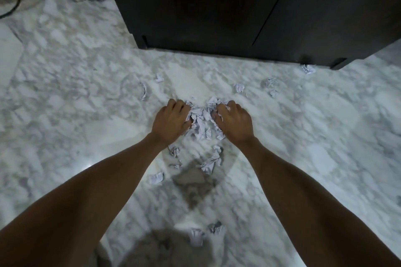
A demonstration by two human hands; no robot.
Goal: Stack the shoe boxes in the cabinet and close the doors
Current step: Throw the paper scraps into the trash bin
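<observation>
Cupping crumpled paper [202, 123] between curled left hand [171, 120] and right hand [234, 122]

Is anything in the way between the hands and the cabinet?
No shoe boxes show. Both hands, left and right, are gathering crumpled paper on the floor. Only bare floor and a few paper scraps lie before the closed cabinet.
</observation>
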